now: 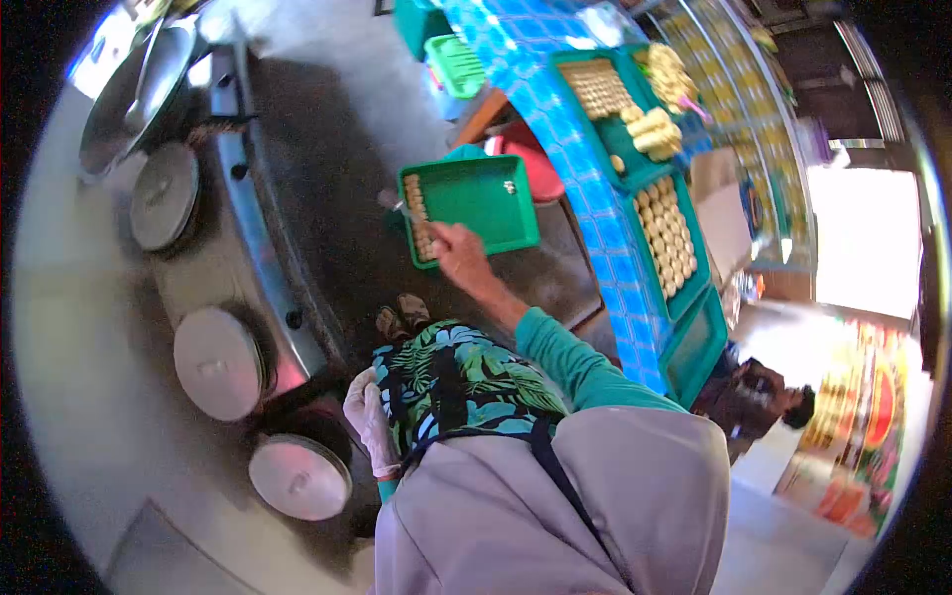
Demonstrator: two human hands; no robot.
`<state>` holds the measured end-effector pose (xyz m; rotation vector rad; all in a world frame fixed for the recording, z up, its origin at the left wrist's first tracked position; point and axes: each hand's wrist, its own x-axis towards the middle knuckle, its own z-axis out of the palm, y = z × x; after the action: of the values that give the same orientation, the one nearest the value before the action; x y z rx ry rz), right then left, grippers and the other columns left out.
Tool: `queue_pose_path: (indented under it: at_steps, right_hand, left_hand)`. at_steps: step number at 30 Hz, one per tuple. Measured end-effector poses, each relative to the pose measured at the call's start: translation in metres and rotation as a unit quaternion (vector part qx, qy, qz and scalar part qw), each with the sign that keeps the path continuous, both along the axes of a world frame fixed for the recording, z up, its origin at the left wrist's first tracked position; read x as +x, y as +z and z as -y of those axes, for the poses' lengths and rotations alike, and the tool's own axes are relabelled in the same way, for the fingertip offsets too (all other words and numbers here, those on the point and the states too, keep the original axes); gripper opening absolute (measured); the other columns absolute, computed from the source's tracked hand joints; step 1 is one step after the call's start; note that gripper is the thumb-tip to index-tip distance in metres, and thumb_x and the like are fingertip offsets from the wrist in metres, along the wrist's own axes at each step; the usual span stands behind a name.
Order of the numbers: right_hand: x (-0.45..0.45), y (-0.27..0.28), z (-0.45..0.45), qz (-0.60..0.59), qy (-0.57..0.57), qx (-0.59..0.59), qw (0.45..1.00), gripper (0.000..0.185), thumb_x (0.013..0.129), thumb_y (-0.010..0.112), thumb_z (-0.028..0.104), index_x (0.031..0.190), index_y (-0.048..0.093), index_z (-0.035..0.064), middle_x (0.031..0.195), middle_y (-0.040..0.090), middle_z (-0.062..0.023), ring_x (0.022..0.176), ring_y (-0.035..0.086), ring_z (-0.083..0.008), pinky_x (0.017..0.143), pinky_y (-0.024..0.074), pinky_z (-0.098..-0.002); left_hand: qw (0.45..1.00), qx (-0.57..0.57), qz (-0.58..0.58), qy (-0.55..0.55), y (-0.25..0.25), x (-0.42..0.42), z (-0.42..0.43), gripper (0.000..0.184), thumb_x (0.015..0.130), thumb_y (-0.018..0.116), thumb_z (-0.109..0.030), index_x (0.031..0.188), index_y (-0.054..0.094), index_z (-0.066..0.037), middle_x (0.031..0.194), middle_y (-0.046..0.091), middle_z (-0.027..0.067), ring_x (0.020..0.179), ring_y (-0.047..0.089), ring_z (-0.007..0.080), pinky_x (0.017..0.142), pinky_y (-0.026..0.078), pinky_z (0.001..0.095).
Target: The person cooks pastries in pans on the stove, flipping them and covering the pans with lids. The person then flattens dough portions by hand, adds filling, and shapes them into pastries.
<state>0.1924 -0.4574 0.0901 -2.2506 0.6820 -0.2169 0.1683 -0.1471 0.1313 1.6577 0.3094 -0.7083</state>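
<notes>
Dough pieces (pixel 420 235) line the left end of the green tray (pixel 476 203), in the head view, a row running away from the body — the right hand (pixel 461 256) is nearer, fingers closed around a blurred utensil (pixel 402 208) angled over them. Gloved left hand (pixel 365 402) hangs beside the apron (pixel 476 382) — can't tell its grip.

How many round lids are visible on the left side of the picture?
3: upper lid, just below the wok; middle lid; lower lid, closest to the picture's bottom. Others may be hidden.
</notes>
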Motion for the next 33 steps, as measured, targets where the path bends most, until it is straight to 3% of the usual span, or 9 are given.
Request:
queue_pose_path:
  at_steps: [4, 7, 9, 12, 16, 18, 21, 30, 33]
  right_hand:
    - [-0.066, 0.044, 0.059, 0.089, -0.234, -0.019, 0.968, 0.031, 0.088, 0.056, 0.014, 0.118, 0.062, 0.0084, 0.093, 0.063, -0.0187, 0.083, 0.062, -0.0321, 0.071, 0.0495, -0.0433]
    - [-0.124, 0.047, 0.099, 0.152, -0.433, 0.02, 0.888, 0.033, 0.09, 0.059, 0.01, 0.122, 0.06, 0.0034, 0.079, 0.06, -0.0031, 0.063, 0.055, -0.0104, 0.052, 0.0458, -0.0263]
    - [-0.162, 0.06, 0.115, 0.215, -0.539, 0.095, 0.809, 0.03, 0.09, 0.057, 0.009, 0.12, 0.06, 0.0029, 0.076, 0.06, -0.0027, 0.061, 0.055, -0.0102, 0.051, 0.0452, -0.0257]
    - [-0.201, 0.077, 0.123, 0.255, -0.609, 0.049, 0.749, 0.022, 0.089, 0.057, 0.009, 0.11, 0.065, 0.0041, 0.074, 0.06, -0.0019, 0.06, 0.054, -0.0101, 0.05, 0.0444, -0.0264]
    - [-0.29, 0.089, 0.176, 0.089, -0.638, -0.075, 0.761, 0.021, 0.092, 0.057, 0.015, 0.1, 0.067, -0.0019, 0.076, 0.062, -0.0087, 0.066, 0.059, -0.0187, 0.057, 0.0454, -0.0393]
    - [-0.317, 0.107, 0.193, -0.111, -0.618, -0.17, 0.759, 0.023, 0.091, 0.061, 0.02, 0.096, 0.069, -0.001, 0.077, 0.066, -0.0136, 0.072, 0.062, -0.0233, 0.062, 0.0462, -0.04]
    - [-0.347, 0.098, 0.204, 0.038, -0.634, -0.11, 0.764, 0.025, 0.089, 0.063, 0.024, 0.099, 0.071, 0.0021, 0.082, 0.069, -0.018, 0.077, 0.065, -0.0269, 0.067, 0.0476, -0.0397]
    - [-0.43, 0.081, 0.348, -0.077, -0.629, -0.267, 0.726, 0.022, 0.081, 0.065, 0.016, 0.102, 0.072, 0.0107, 0.094, 0.07, -0.0121, 0.087, 0.065, -0.0335, 0.077, 0.051, -0.044]
    - [-0.445, 0.074, 0.409, -0.099, -0.586, -0.269, 0.758, 0.026, 0.084, 0.065, 0.019, 0.108, 0.07, 0.014, 0.101, 0.068, -0.0115, 0.094, 0.063, -0.0343, 0.081, 0.0498, -0.0456]
  left_hand:
    - [0.995, -0.001, 0.058, -0.086, 0.015, 0.031, 0.009, 0.032, 0.085, 0.047, -0.004, 0.109, 0.065, 0.007, 0.108, 0.066, 0.0139, 0.1, 0.061, 0.0203, 0.094, 0.045, 0.0301]
    - [0.986, -0.003, 0.094, -0.137, 0.02, 0.048, 0.019, 0.033, 0.084, 0.046, -0.002, 0.109, 0.065, 0.008, 0.108, 0.066, 0.0148, 0.101, 0.061, 0.0215, 0.096, 0.044, 0.0315]
    - [0.984, 0.0, 0.093, -0.154, 0.016, 0.053, 0.017, 0.033, 0.083, 0.047, -0.002, 0.11, 0.065, 0.007, 0.109, 0.066, 0.0147, 0.101, 0.061, 0.0213, 0.096, 0.044, 0.0319]
    - [0.976, -0.012, 0.09, -0.198, 0.0, 0.071, 0.027, 0.031, 0.083, 0.048, -0.002, 0.105, 0.066, 0.007, 0.106, 0.067, 0.0145, 0.1, 0.061, 0.0215, 0.096, 0.045, 0.0318]
    - [0.962, -0.01, 0.086, -0.259, 0.007, 0.073, 0.058, 0.028, 0.083, 0.049, -0.003, 0.102, 0.068, 0.007, 0.102, 0.068, 0.0141, 0.097, 0.063, 0.0208, 0.094, 0.045, 0.0311]
    - [0.952, 0.002, 0.087, -0.293, 0.002, 0.079, 0.078, 0.029, 0.083, 0.049, -0.004, 0.102, 0.068, 0.006, 0.102, 0.069, 0.0138, 0.097, 0.063, 0.0204, 0.094, 0.046, 0.0309]
    - [0.945, 0.021, 0.097, -0.312, 0.003, 0.079, 0.11, 0.028, 0.084, 0.049, -0.004, 0.103, 0.068, 0.005, 0.102, 0.069, 0.0131, 0.096, 0.063, 0.0197, 0.092, 0.046, 0.0303]
    - [0.946, 0.085, 0.129, -0.286, 0.008, 0.036, 0.201, 0.028, 0.085, 0.05, -0.004, 0.103, 0.068, 0.006, 0.101, 0.069, 0.0142, 0.094, 0.064, 0.0207, 0.09, 0.048, 0.0308]
    - [0.95, 0.093, 0.103, -0.279, 0.001, 0.014, 0.241, 0.028, 0.085, 0.05, -0.004, 0.103, 0.068, 0.007, 0.101, 0.069, 0.014, 0.095, 0.064, 0.0205, 0.089, 0.048, 0.0305]
